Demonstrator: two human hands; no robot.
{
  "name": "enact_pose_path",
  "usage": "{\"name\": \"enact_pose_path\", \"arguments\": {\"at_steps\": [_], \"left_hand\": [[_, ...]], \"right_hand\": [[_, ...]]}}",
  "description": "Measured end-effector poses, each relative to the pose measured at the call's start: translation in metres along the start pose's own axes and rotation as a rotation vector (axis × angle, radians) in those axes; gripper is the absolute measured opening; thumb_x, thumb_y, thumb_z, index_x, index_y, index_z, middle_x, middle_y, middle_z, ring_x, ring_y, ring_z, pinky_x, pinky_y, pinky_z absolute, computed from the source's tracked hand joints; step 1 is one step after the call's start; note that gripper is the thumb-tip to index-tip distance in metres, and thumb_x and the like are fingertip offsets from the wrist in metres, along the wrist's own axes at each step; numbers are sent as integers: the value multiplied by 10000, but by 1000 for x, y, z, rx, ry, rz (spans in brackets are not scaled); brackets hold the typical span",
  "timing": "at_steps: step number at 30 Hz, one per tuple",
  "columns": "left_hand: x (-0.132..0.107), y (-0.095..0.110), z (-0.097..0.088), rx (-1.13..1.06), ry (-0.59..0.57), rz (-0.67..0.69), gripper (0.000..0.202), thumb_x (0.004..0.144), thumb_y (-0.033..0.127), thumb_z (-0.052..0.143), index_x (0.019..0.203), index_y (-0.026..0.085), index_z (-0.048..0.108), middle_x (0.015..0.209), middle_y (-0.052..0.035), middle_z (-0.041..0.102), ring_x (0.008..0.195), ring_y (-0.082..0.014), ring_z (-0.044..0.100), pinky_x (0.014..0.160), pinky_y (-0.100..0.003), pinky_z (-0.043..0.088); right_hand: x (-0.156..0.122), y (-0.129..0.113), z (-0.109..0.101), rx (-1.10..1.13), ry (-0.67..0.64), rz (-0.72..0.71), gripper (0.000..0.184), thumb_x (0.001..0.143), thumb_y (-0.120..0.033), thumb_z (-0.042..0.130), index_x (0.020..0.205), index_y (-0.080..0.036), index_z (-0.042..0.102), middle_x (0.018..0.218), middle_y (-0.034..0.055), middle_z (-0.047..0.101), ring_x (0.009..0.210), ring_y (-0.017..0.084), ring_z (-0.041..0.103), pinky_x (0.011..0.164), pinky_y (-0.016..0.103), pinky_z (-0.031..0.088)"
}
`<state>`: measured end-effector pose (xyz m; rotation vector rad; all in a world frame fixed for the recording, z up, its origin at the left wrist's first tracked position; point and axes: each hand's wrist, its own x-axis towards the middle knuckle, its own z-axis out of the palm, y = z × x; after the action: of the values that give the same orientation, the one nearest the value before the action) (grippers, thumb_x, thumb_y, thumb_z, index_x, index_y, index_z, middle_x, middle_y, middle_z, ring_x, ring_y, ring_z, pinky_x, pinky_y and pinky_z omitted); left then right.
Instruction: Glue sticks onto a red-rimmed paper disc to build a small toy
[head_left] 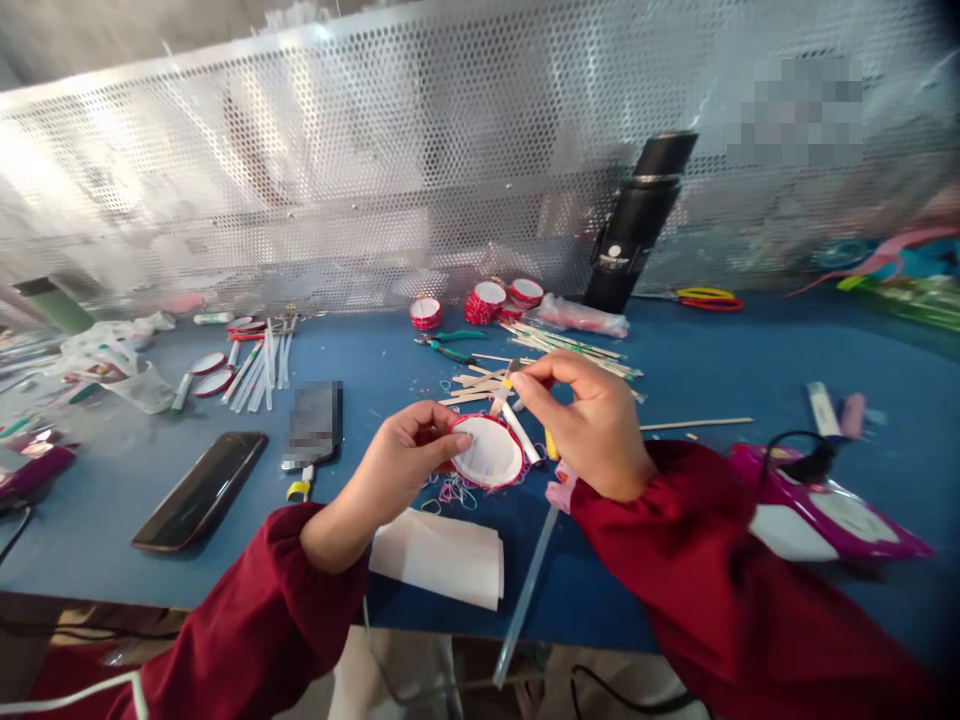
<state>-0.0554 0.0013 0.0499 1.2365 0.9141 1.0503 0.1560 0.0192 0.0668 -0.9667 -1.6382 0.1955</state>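
Observation:
My left hand (409,455) is closed around the near left edge of a small round cup (491,452) with a white inside and a red rim, its open face turned towards me. Just above its far rim, my right hand (581,415) pinches a thin, short flat stick (502,393) with a yellowish spot near the fingertips. Beneath the right wrist lies a pink piece (561,488), mostly covered, with a translucent glue stick (525,600) running from it past the table edge. A white marker-like tube (523,432) lies behind the cup.
Wooden sticks (472,388), green-handled pliers (450,348) and several red-and-white cups (486,300) lie behind. A folded white cloth (439,558) is in front. A phone (201,490) lies left, a purple-and-white packet (832,510) right. A black flask (641,225) stands by the perforated metal screen (465,130).

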Motion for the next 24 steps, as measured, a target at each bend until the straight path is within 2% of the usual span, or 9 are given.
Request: {"name": "enact_pose_path", "arguments": {"at_steps": [7, 12, 24], "left_hand": [[2, -6, -1, 106, 21, 104, 392, 712, 440, 916, 779, 158, 652, 697, 25, 596, 619, -92, 520, 577, -223, 425], [3, -8, 0, 117, 17, 107, 402, 713, 455, 913, 792, 162, 651, 673, 39, 569, 589, -85, 493, 551, -218, 396], [4, -8, 1, 114, 17, 96, 415, 694, 469, 923, 786, 162, 658, 683, 23, 606, 604, -95, 518, 563, -220, 407]], "right_hand": [[-4, 0, 4, -2, -4, -42, 184, 917, -225, 687, 733, -217, 674, 713, -4, 659, 675, 155, 591, 671, 298, 452], [-6, 0, 4, -10, -19, -47, 186, 923, -219, 685, 737, -208, 682, 722, 5, 669, 693, 157, 606, 688, 298, 463], [-8, 0, 3, 30, -52, -38, 194, 929, -214, 682, 735, -213, 665, 738, 4, 676, 713, 162, 614, 706, 304, 466]]}}
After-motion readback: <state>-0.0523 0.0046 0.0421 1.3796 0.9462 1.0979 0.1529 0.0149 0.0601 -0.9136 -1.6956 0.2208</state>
